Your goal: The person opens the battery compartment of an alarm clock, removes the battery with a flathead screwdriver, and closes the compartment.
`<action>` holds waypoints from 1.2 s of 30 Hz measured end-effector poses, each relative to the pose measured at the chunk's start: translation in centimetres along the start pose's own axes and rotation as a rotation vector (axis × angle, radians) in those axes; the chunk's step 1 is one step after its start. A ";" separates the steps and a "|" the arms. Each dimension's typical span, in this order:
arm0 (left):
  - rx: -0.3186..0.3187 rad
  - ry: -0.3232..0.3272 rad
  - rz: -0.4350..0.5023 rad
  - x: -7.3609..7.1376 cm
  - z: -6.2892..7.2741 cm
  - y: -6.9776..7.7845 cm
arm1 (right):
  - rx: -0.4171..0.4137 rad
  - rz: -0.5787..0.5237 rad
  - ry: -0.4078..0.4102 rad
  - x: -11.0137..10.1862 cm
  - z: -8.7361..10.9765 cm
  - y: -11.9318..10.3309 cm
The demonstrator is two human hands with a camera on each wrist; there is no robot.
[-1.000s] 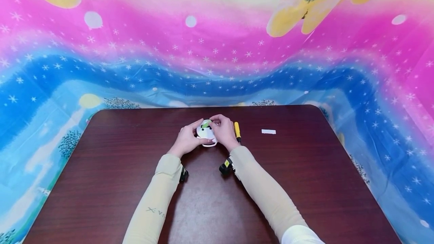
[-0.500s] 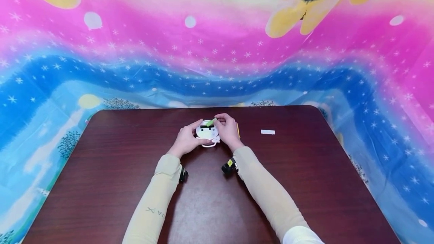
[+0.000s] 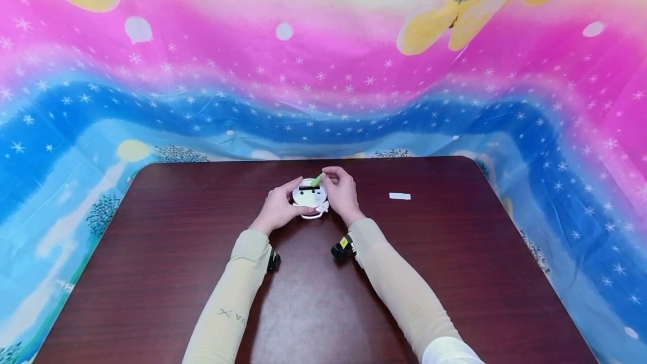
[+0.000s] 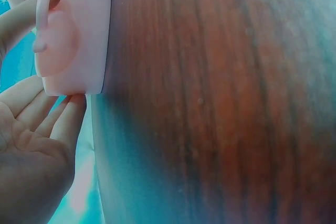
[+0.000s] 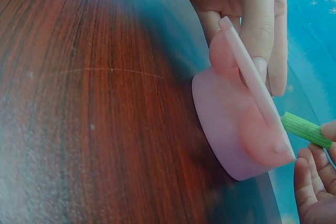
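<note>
White case [image 3: 305, 200]: sat on the table [image 3: 429, 274] within the left hand [image 3: 277, 206], its face turned up; a curved handle [image 3: 312, 217] looped out on the side nearer the person.
Slot [image 3: 305, 189]: a dark, long opening in the case's face, between the 2 hands, with 2 small dark dots just below it; how much lay inside, I could not tell.
Green cylinder [image 3: 318, 179]: slanted at the right hand's fingertips, its lower end at the slot; whether that end had entered was too small to see.
Left hand: gripped the case, thumb on the near part, fingers round the outer side.
Right hand [image 3: 341, 192]: pinched the cylinder's upper end.
White strip [image 3: 400, 196]: lay flat, well apart from the right hand, to its right.
Wrist cameras: 1 black unit [image 3: 273, 260] beneath the left hand's wrist, 1 more [image 3: 341, 248] beneath the right.
</note>
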State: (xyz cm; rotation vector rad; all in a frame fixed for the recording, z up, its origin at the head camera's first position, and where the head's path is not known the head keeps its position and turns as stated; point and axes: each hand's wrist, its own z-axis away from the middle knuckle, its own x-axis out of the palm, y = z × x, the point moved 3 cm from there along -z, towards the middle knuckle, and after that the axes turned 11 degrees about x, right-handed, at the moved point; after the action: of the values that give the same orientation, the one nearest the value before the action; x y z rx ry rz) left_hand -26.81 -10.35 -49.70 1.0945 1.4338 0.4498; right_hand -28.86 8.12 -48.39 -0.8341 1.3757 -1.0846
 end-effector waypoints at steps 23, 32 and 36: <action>-0.006 -0.005 -0.023 -0.2 0.2 0.1 | -0.037 -0.034 0.033 -1.3 -0.3 0.2; -0.012 0.002 -0.018 -0.2 0.2 0.2 | -0.049 -0.023 0.051 -2.3 -0.4 0.0; -0.007 0.004 -0.004 -0.2 0.2 0.2 | -0.036 -0.021 0.052 -2.6 -0.4 0.1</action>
State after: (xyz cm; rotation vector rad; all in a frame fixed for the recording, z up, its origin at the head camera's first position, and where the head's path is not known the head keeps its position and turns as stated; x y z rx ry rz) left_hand -26.57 -10.47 -49.53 1.0851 1.4371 0.4544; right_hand -28.99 10.70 -47.64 -0.8533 1.4366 -1.1068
